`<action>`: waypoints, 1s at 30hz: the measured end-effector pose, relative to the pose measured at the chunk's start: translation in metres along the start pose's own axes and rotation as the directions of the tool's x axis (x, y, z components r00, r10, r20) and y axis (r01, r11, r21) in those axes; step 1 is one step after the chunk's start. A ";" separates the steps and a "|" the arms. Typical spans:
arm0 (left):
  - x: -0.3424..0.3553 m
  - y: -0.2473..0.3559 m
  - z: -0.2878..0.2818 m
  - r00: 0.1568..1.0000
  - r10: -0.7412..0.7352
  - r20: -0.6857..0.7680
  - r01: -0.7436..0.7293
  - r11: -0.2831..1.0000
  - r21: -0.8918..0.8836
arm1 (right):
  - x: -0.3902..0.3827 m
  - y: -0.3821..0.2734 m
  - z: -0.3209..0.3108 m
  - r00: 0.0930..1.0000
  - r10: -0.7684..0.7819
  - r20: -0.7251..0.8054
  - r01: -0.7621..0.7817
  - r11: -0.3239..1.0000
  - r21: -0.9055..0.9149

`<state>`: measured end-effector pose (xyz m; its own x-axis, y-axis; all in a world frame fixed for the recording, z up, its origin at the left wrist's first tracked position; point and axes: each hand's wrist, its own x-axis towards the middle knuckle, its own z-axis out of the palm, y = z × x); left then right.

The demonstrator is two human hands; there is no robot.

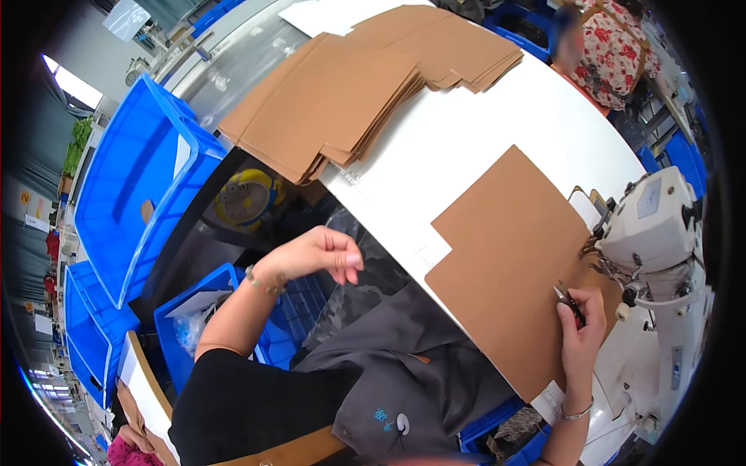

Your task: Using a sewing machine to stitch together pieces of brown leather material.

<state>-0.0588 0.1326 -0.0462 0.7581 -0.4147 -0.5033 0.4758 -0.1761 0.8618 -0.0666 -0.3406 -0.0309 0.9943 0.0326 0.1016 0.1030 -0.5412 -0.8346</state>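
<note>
My right hand (pixel 584 322) is closed around small dark thread snips (pixel 573 307), whose metal tips point up and left. It rests over a large flat brown panel (pixel 505 264) with a notched corner, lying on the white tabletop (pixel 474 132). The panel's right edge reaches under the head of a white sewing machine (pixel 649 221). Away from the table's near edge, my left hand (pixel 330 255) hangs in the air above my lap. Its fingers are curled in with the thumb against them, and nothing shows in it.
Stacks of similar brown panels (pixel 334 93) lie at the table's far left. Blue bins (pixel 140 194) stand to the left, with another blue bin (pixel 175 318) lower down. A yellow fan (pixel 247 198) is under the table. A person in a floral top (pixel 614 50) sits at upper right.
</note>
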 end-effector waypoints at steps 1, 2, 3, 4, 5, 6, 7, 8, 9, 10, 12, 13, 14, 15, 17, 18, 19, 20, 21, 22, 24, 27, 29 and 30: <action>-0.004 0.018 0.015 0.999 0.047 0.013 -0.045 0.995 -0.091 | -0.001 0.001 -0.002 1.000 -0.006 -0.018 0.006 1.000 -0.003; -0.005 0.036 0.034 0.990 0.115 -0.078 -0.128 0.971 -0.200 | -0.001 0.002 -0.004 1.000 0.006 -0.007 -0.007 1.000 -0.008; -0.006 0.049 0.050 0.969 0.170 -0.180 -0.218 0.930 -0.297 | -0.002 0.001 -0.005 1.000 0.015 0.008 -0.015 1.000 -0.007; -0.004 0.054 0.054 0.967 0.184 -0.177 -0.229 0.931 -0.284 | -0.003 0.000 -0.006 0.999 0.040 0.012 -0.040 0.999 -0.006; -0.001 0.059 0.058 0.973 0.167 -0.157 -0.215 0.899 -0.381 | -0.003 -0.001 -0.007 1.000 0.030 -0.004 -0.030 1.000 -0.003; 0.001 0.064 0.061 0.979 0.152 -0.134 -0.198 0.859 -0.472 | -0.003 -0.002 -0.006 1.000 0.030 0.007 -0.030 0.999 0.013; 0.006 0.067 0.064 0.977 0.169 -0.131 -0.211 0.863 -0.459 | -0.002 -0.003 -0.006 0.999 0.029 0.018 -0.030 0.999 0.027; 0.012 0.069 0.067 0.984 0.153 -0.087 -0.176 0.853 -0.492 | -0.002 -0.003 -0.006 0.999 0.046 0.020 -0.047 0.998 0.050; 0.018 0.072 0.070 0.990 0.135 -0.043 -0.138 0.841 -0.523 | -0.002 -0.004 -0.006 0.999 0.034 0.005 -0.034 0.998 0.054; 0.025 0.080 0.078 0.995 0.097 -0.024 -0.095 0.845 -0.526 | -0.002 -0.005 -0.007 0.999 0.031 0.020 -0.032 0.999 0.034; 0.044 0.084 0.093 0.997 0.071 0.005 -0.058 0.855 -0.515 | -0.003 -0.005 -0.006 0.999 0.036 0.026 -0.036 0.999 0.014; 0.058 0.084 0.101 0.998 0.066 0.020 -0.047 0.861 -0.506 | -0.004 -0.004 -0.006 1.000 0.026 0.015 -0.026 1.000 0.010; 0.069 0.086 0.109 0.997 0.079 0.022 -0.057 0.863 -0.502 | -0.004 -0.004 -0.006 1.000 0.015 0.015 -0.016 1.000 0.027; 0.078 0.090 0.117 0.999 0.035 0.006 -0.028 0.885 -0.465 | -0.004 -0.004 -0.006 1.000 0.005 0.017 -0.006 0.999 0.047; 0.095 0.094 0.129 1.000 -0.002 -0.013 -0.004 0.904 -0.428 | -0.004 -0.008 -0.004 1.000 0.013 0.008 -0.014 0.998 0.065; 0.104 0.095 0.133 0.999 0.043 -0.017 -0.046 0.894 -0.446 | -0.004 -0.006 -0.003 1.000 0.006 0.009 -0.007 0.996 0.087; 0.110 0.095 0.136 0.996 0.086 -0.028 -0.089 0.881 -0.465 | -0.003 -0.005 -0.003 1.000 -0.004 0.015 0.002 0.994 0.110; 0.117 0.099 0.133 0.994 0.078 -0.073 -0.103 0.885 -0.454 | -0.004 -0.006 -0.002 1.000 -0.010 0.020 0.008 0.994 0.109; 0.120 0.104 0.128 0.994 0.082 -0.075 -0.108 0.883 -0.457 | -0.004 -0.004 -0.004 1.000 -0.005 0.004 0.004 0.994 0.111; 0.121 0.111 0.119 0.962 0.234 -0.138 -0.267 0.909 -0.320 | -0.004 -0.003 -0.005 1.000 0.001 -0.012 0.001 0.993 0.114; 0.113 0.131 0.099 0.851 0.487 -0.198 -0.519 0.838 -0.169 | -0.004 0.003 -0.005 0.999 -0.030 -0.040 0.034 0.993 0.113; 0.068 0.164 0.026 0.656 0.652 -0.381 -0.674 0.733 0.093 | 0.000 0.008 -0.005 0.996 -0.060 -0.062 0.066 0.992 0.111; 0.019 0.197 -0.005 0.519 0.711 -0.475 -0.750 0.645 0.146 | 0.000 0.010 -0.005 0.997 -0.049 -0.064 0.055 0.994 0.099; 0.002 0.200 -0.037 0.469 0.726 -0.502 -0.794 0.596 0.119 | 0.001 0.008 -0.006 0.997 -0.036 -0.063 0.043 0.993 0.106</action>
<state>0.0547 0.1296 0.1224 0.9254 0.1260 0.3575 -0.3718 0.1186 0.9207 -0.0655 -0.3497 -0.0340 0.9862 -0.0005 0.1656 0.1479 -0.4476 -0.8819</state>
